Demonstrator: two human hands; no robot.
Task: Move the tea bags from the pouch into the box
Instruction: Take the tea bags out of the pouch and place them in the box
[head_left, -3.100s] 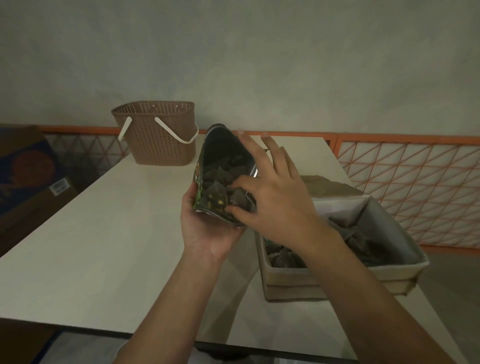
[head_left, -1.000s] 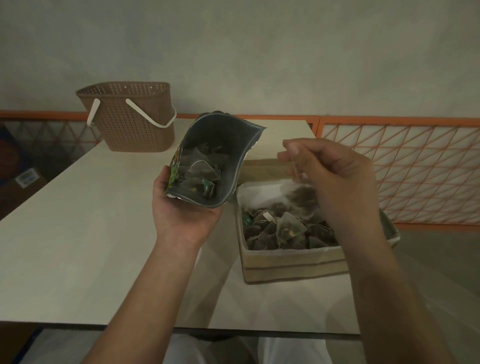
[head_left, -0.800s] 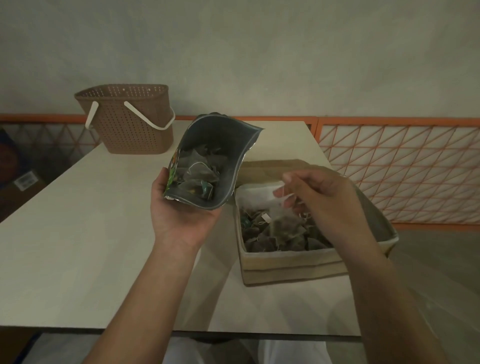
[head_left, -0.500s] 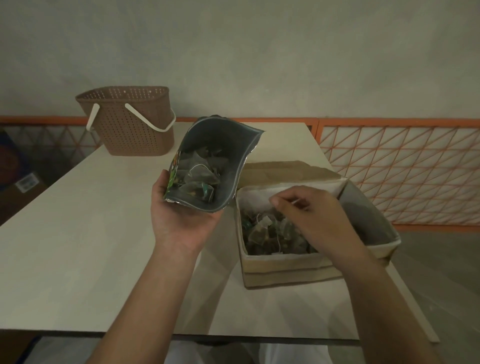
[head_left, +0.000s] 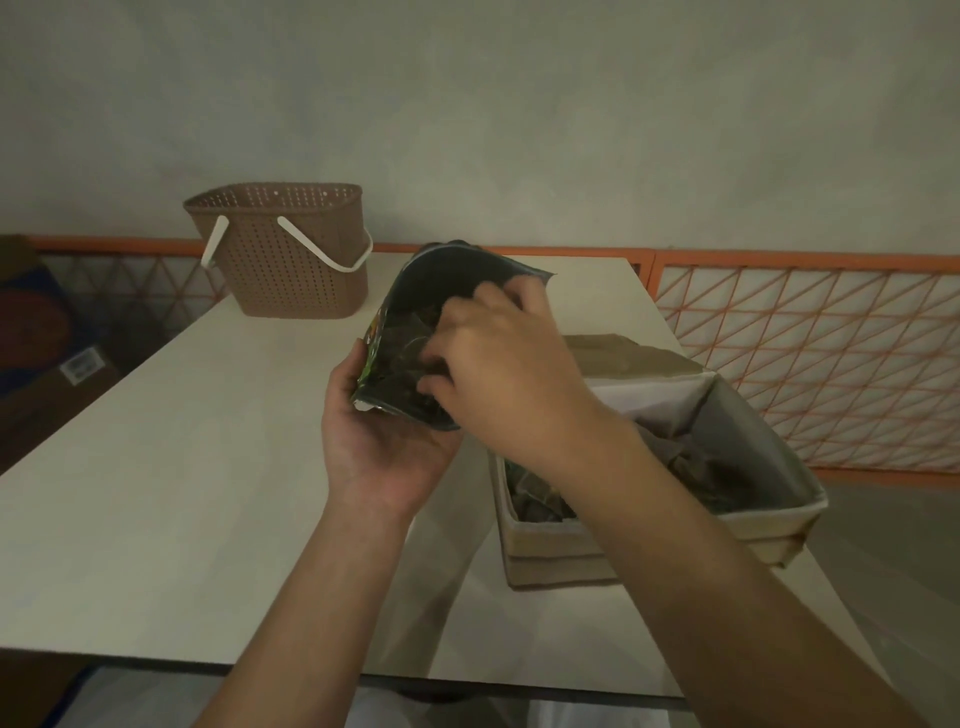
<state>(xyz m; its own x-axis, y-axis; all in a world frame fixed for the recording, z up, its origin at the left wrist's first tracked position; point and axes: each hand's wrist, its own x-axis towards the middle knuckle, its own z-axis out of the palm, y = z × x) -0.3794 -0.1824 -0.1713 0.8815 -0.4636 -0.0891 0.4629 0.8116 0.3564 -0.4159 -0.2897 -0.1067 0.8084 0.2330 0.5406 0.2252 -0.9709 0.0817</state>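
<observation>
My left hand (head_left: 376, 441) holds the open dark foil pouch (head_left: 415, 296) from below, tilted with its mouth toward me. Pyramid tea bags (head_left: 400, 358) show inside it. My right hand (head_left: 509, 374) reaches into the pouch mouth, its fingertips curled among the tea bags; whether they pinch one is hidden. The lined cardboard box (head_left: 545, 551) stands on the table to the right, under my right forearm, with several tea bags (head_left: 691, 462) lying in it.
A brown perforated basket (head_left: 291, 260) with a white handle stands at the table's (head_left: 156, 493) far left. An orange lattice railing (head_left: 810, 358) runs behind and to the right. A cardboard carton (head_left: 36, 343) sits on the floor at left.
My right hand dropped a tea bag into the box, then moved left and up into the pouch mouth. The left hand kept holding the pouch.
</observation>
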